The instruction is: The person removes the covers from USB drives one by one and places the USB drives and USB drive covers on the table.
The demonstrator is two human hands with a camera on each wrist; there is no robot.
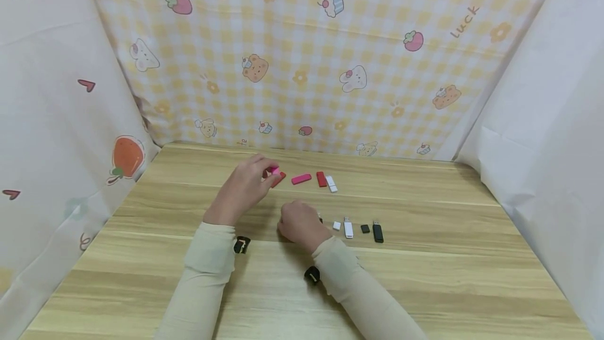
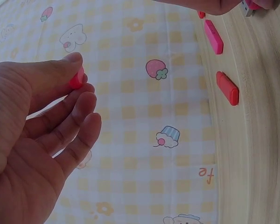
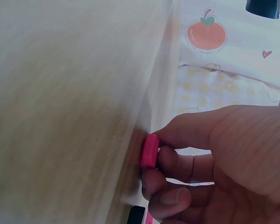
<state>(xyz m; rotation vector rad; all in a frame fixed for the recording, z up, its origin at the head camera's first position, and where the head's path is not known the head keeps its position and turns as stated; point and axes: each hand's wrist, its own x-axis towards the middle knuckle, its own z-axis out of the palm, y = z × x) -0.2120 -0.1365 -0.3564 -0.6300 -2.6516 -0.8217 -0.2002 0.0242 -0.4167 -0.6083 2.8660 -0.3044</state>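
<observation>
My left hand (image 1: 245, 185) is raised over the back of the table and pinches a small pink cap (image 2: 78, 79) between thumb and index finger. Below it lies a red USB stick (image 1: 279, 180), partly covered by the hand. Lower and to the right, my right hand (image 1: 302, 224) rests near the tabletop, gripping a pink USB stick (image 3: 150, 150) with thumb and curled fingers. Its metal plug (image 2: 246, 8) shows at the corner of the left wrist view. A dark piece (image 1: 320, 219) peeks out beside the right hand, mostly hidden.
Along the back lie a pink stick (image 1: 301, 179), a red stick (image 1: 321, 179) and a white stick (image 1: 332, 183). Right of my right hand are a white cap (image 1: 337, 225), an uncapped white stick (image 1: 348, 229), a black cap (image 1: 365, 229) and an uncapped black stick (image 1: 378, 232).
</observation>
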